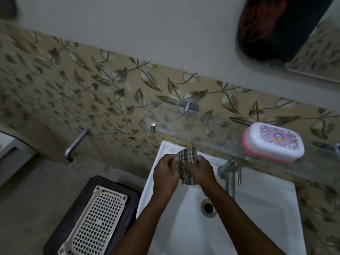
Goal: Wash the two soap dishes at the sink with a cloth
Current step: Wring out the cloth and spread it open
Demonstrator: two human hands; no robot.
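- Wall (73, 92): leaf-pattern tile band behind the sink, plain grey above it; a mirror corner (294, 34) sits top right.
- Sink (248, 218): white basin with the drain (208, 207) near centre and a chrome tap (229, 170) at its back right.
- Glass shelf (211, 144) runs above the back of the sink; I see one soap dish (273, 142) on it, white lid closed over a pink base. I can't find the second dish.
- Dark stool (73, 208) left of the sink carries a cream perforated tray (93, 221).
- Left hand (165, 175) and right hand (199, 172): close together over the back of the basin, both fists curled tight around the cloth.
- Cloth (186, 159): checked, bunched up between my two hands, ends poking out above and below.
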